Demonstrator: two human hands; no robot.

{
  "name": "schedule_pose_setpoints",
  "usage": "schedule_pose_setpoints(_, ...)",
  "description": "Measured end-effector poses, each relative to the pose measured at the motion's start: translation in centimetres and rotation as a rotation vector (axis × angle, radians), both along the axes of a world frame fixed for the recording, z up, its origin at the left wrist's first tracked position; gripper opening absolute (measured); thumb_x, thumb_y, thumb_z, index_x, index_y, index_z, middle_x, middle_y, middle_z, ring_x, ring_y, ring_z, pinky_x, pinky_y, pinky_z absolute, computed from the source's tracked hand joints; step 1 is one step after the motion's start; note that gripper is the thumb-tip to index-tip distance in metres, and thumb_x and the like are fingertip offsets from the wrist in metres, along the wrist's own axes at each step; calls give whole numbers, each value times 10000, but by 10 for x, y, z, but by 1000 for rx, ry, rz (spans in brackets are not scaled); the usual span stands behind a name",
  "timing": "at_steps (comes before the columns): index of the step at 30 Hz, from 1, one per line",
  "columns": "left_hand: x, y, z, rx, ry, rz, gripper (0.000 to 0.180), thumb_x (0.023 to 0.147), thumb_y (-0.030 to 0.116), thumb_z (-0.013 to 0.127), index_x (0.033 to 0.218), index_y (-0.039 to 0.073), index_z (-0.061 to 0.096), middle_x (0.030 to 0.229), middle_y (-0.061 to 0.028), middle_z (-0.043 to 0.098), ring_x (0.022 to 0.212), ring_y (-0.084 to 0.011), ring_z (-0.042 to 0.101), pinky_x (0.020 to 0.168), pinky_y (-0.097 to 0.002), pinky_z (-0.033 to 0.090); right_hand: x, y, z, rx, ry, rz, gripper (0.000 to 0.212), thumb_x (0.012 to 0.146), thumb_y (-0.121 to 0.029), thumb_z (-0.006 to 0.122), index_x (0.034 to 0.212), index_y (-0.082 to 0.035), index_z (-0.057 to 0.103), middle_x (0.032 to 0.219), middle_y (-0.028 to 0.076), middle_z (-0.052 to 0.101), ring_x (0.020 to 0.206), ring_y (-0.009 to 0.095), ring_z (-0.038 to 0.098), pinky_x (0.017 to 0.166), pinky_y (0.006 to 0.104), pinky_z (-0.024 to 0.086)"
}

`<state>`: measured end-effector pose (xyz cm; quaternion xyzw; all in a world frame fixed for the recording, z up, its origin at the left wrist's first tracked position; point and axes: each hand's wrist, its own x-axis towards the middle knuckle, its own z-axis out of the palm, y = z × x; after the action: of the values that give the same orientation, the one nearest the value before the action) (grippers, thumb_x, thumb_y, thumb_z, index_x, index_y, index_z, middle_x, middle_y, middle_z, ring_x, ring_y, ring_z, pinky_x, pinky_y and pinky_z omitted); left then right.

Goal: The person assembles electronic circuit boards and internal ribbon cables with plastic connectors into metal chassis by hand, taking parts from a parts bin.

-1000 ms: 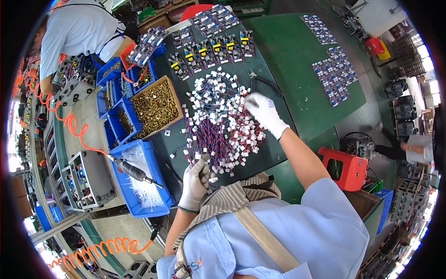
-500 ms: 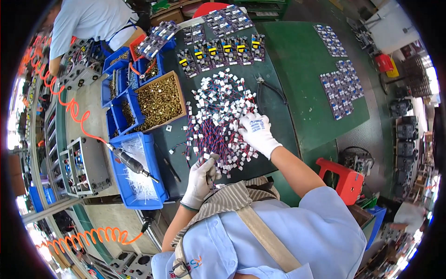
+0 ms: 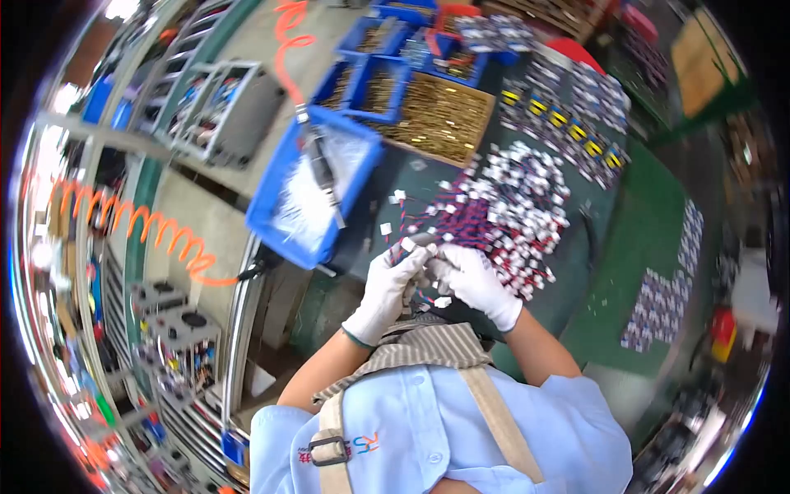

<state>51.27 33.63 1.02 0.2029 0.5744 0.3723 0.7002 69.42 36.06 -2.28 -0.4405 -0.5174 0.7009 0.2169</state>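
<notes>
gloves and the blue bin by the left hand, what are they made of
Gloves: seemingly white knit fabric, matte, soft folds, a dark cuff edge on the left one. Blue bin: likely moulded plastic, smooth with a slight sheen and stiff straight walls.

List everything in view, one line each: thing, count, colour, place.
wire connectors: large pile, red, blue and white, bench centre
small part: one, dark, between both hands
blue tray: one, white contents, left of the pile
power screwdriver: one, dark, lying across the blue tray
box of brass parts: one, golden, behind the pile
coiled hose: one, orange, far left
left hand: white glove, at the small part
right hand: white glove, at the small part
</notes>
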Motion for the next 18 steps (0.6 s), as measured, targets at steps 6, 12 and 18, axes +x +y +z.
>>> schedule_pose_setpoints(6,-86,-67,24,103,-5,333,187,988,269,662,1023,84,667,792,35,607,565,-33,471,507,-209,395,-78,-15,30,570,-210,245,274,996,-194,574,1176,-14,675,968,146,728,901,275,717,778,383,542)
schedule_pose_setpoints(12,-127,-177,-3,255,171,424,183,938,247,724,942,75,661,749,79,557,642,-36,456,555,-241,377,-172,-66,50,1173,-395,714,208,931,-224,616,1084,-123,715,793,125,660,713,327,654,641,475,469)
schedule_pose_setpoints(18,-214,-324,3,91,345,595,179,968,231,689,909,95,590,743,59,542,649,-19,470,564,-221,394,-300,-180,54,1235,-136,946,194,886,-187,670,1043,-92,732,768,116,651,706,303,654,629,420,487)
